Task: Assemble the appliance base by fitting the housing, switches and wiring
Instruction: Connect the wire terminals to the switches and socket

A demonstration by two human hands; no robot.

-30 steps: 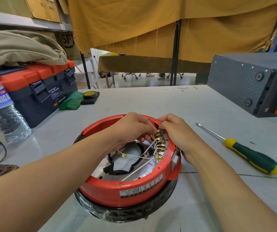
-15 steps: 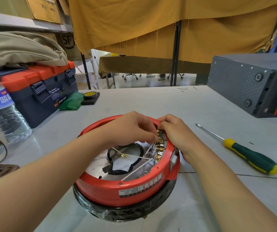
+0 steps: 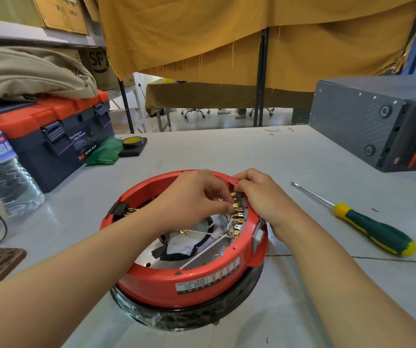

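Observation:
A round red housing (image 3: 166, 280) lies upside down on a black base, in the middle of the grey table (image 3: 302, 167). Inside its right wall runs a row of brass switch terminals (image 3: 237, 219) with thin white wires (image 3: 201, 254) leading across the metal plate. My left hand (image 3: 194, 194) reaches over the housing and pinches a white wire end at the upper terminals. My right hand (image 3: 262, 197) grips the housing's right rim beside the terminals, fingers curled over the edge. A black connector (image 3: 119, 209) with brass pins sits in the left wall.
A green and yellow screwdriver (image 3: 367, 227) lies to the right. A dark metal box (image 3: 382, 119) stands at the back right. On the left are a water bottle (image 3: 3, 172), an orange and blue toolbox (image 3: 56, 131) and a yellow tape roll (image 3: 132, 141).
My left hand's fingertips have shifted slightly along the terminal row with the wire. The housing has tipped a little, showing the black connector on its left wall.

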